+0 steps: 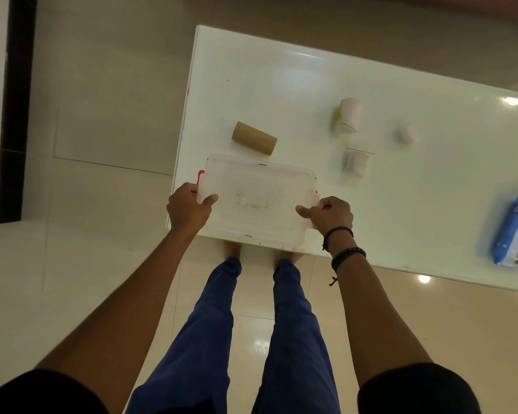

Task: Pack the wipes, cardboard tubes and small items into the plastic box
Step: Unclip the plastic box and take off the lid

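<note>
A clear plastic box [256, 198] with a lid on and red side clips sits at the near left corner of the white table [281, 85]. My left hand [187, 207] grips its left end, thumb on the lid. My right hand [329, 215] grips its right end at the clip. A brown cardboard tube [254, 138] lies just beyond the box. Farther right stand a white cup with a yellow side [347, 116], another white cup [357, 162] and a small white item [405, 133]. A blue wipes pack [516, 233] lies at the right edge of view.
The table's left edge and near edge run close to the box, which overhangs the near edge slightly. Glossy tiled floor surrounds the table. My legs in blue trousers stand right below the box. A dark vertical frame is at the far left.
</note>
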